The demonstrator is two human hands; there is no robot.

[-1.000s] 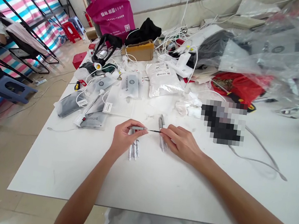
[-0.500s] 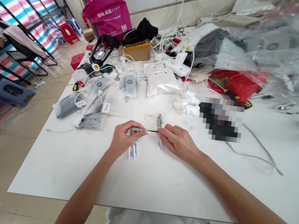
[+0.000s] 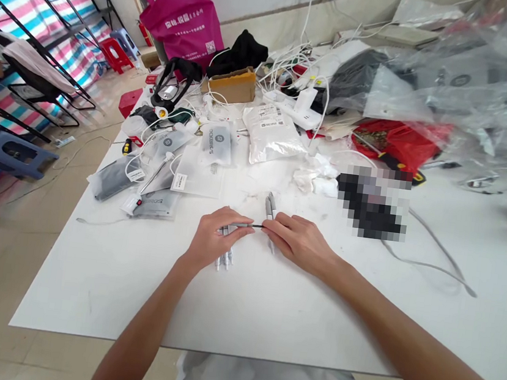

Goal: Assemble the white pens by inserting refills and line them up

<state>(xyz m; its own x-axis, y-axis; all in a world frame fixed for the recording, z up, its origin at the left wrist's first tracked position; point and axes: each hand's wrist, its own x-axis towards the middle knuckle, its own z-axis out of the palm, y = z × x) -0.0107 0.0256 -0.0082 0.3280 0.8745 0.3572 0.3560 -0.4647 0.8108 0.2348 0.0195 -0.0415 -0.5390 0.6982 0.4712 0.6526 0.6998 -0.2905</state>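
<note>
compared with half a second ago, noted less of the dark thin rod (image 3: 258, 226) exposed, with left hand (image 3: 213, 234) and right hand (image 3: 300, 239) drawn closer together. judged as rod passing deeper into the grey pen barrel (image 3: 243, 224); cannot confirm depth at so small a scale. found left hand narrowed to a pinch on the barrel, right hand likewise narrowed on the far end of the rod. located barrel and rod in line, end to end, between both hands, over the middle of the white table (image 3: 238, 311). found clear-ended pens (image 3: 225, 259) lying beneath left hand, upper parts partly covered, and grey-clipped pens (image 3: 271, 203) just behind right hand, partly hidden. rated both groups as nearest obstruction, liable to be nudged. noted farther off: flat pouches (image 3: 217, 142), a white packet (image 3: 273, 134), crumpled tissue (image 3: 315, 174) and tangled white cables (image 3: 286, 74), all apart from the hands and not in the way. seen to the right, a grey cable (image 3: 440, 247), well apart.
</note>
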